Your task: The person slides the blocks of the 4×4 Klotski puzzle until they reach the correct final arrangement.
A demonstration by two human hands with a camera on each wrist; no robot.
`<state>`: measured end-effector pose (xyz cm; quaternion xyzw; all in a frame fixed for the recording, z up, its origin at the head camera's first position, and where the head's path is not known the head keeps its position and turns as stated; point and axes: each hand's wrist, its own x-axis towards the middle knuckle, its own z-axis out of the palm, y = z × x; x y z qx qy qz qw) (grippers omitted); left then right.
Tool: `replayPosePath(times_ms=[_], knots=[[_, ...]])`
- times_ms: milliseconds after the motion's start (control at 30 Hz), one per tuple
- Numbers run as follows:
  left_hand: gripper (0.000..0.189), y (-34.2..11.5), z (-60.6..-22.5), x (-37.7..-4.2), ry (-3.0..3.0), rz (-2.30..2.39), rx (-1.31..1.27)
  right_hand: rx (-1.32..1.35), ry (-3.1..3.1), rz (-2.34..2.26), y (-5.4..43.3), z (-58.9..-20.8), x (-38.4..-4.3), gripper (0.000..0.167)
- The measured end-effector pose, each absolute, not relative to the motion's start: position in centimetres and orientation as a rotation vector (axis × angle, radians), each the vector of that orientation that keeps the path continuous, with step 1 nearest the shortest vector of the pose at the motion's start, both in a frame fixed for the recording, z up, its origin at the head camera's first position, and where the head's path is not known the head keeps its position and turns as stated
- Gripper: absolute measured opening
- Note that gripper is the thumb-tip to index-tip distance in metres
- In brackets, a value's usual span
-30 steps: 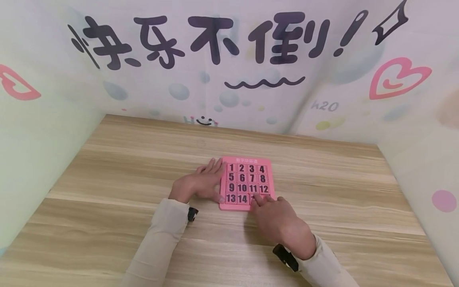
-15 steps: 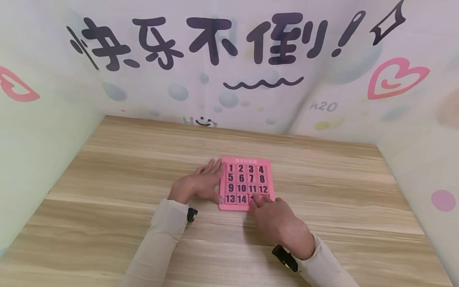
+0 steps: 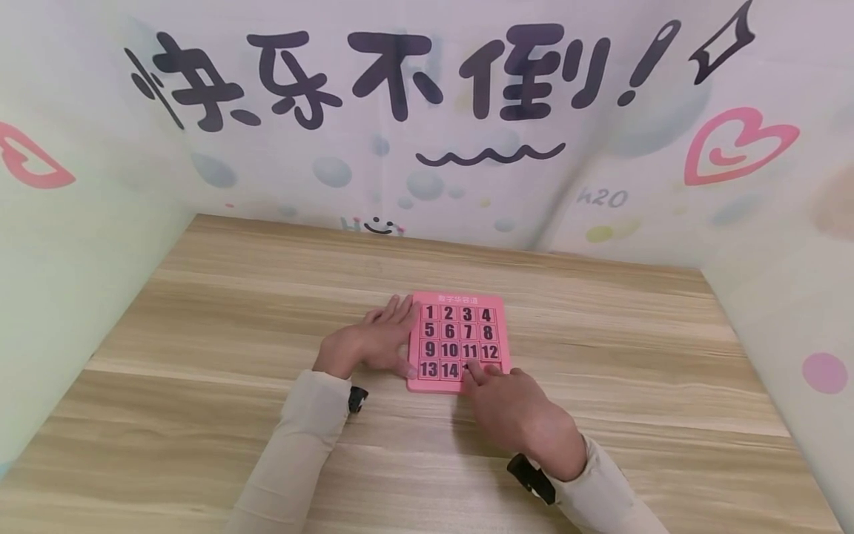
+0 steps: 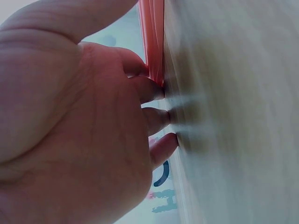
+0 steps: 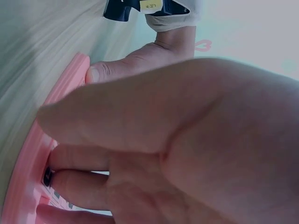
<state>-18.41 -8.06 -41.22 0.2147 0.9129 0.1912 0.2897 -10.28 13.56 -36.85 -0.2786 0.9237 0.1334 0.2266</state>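
Note:
A pink number slide puzzle lies flat on the table in the head view, its tiles running in order from 1 to 14 where visible. My left hand rests along its left side, thumb at the lower left corner; the left wrist view has the fingertips down at the table beside the puzzle's pink edge. Over the bottom right of the puzzle is my right hand, its fingertips touching the tile right of 14, whose number is mostly covered. In the right wrist view, the right thumb lies at the frame's near edge.
The puzzle sits near the middle of a wood-grain table. Behind it rises a white printed backdrop with large dark characters, and side panels flank the table. Dark bands circle both wrists beside beige sleeves.
The right fingertips shift very slightly on the tile right of 14. The left hand and the puzzle stay in place.

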Motion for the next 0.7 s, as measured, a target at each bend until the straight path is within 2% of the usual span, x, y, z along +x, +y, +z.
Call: replayPosePath(times_ms=[333,700], knots=[[0.112,-8.0,-41.1,-18.4,2.434,0.524,0.569,-0.778,2.523,0.299,13.8,-36.7,-10.6,0.048],[0.112,-8.0,-41.0,-18.3,2.431,0.531,0.548,-0.655,2.62,0.072,17.7,-34.8,-12.7,0.051]])
